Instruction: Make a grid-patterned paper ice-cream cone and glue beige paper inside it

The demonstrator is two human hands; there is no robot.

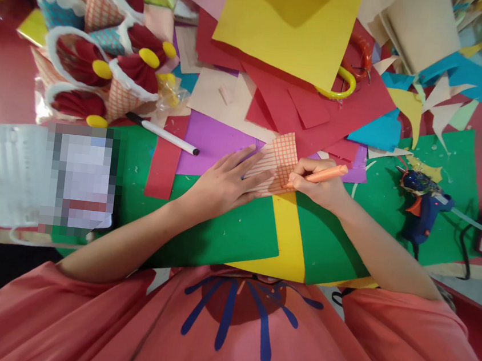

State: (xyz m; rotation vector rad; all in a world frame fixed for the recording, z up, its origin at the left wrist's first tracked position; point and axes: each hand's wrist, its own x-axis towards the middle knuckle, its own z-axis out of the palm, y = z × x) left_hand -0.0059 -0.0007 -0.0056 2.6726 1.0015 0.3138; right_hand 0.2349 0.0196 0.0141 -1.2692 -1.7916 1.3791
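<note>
Over the near edge of the purple sheet (220,132) lies a piece of pale paper (285,156), and that is what holds my eye. Orange lines cover it: on its right part they cross into a close little grid, while toward the left they run in one direction only, as plain stripes. Part of it is hidden under the person's left hand (227,182), which is laid flat with its fingers spread, pressing the paper and gripping nothing. The right hand (318,183), at the purple sheet's right part, is closed around an orange marker (323,173), its tip down at the gridded area.

At the purple sheet's left end I see a white marker (168,135) with black ends, lying across a red strip (162,169). Beyond that end sit paper cones (122,99) with white rims and dark red inside, some in the same orange check. A large yellow sheet (281,41) lies beyond the purple sheet, and a blue glue gun (424,214) rests to its right.
</note>
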